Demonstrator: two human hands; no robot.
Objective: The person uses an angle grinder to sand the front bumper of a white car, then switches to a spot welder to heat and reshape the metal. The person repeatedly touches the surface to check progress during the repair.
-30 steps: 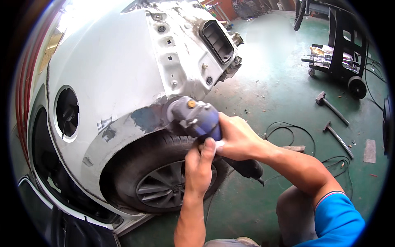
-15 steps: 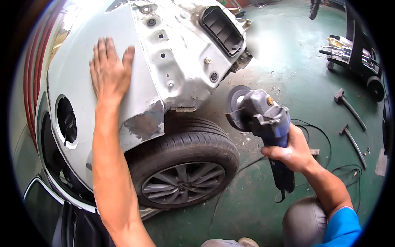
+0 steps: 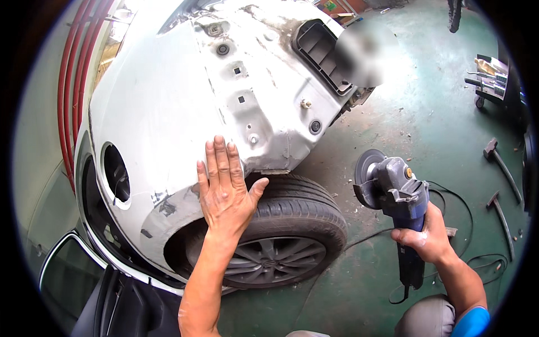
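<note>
My left hand is stretched out flat, palm down, over the rear corner of the white car body panel, just above the tyre. Its fingers point away from me, thumb spread; whether the palm presses on the metal cannot be seen. My right hand is wrapped round the blue and black body of an angle grinder. The grinder is held up off the floor to the right of the wheel, its disc and guard toward the car. Bare scuffed metal shows beside my left hand.
A black vent grille sits in the car's rear end. The round filler opening is at the left, above an open door. Two hammers and a black cable lie on the green floor. A tool cart stands far right.
My left hand has slid from the upper panel down and right to the corner above the tyre. The view has shifted; the grinder stays in my right hand.
</note>
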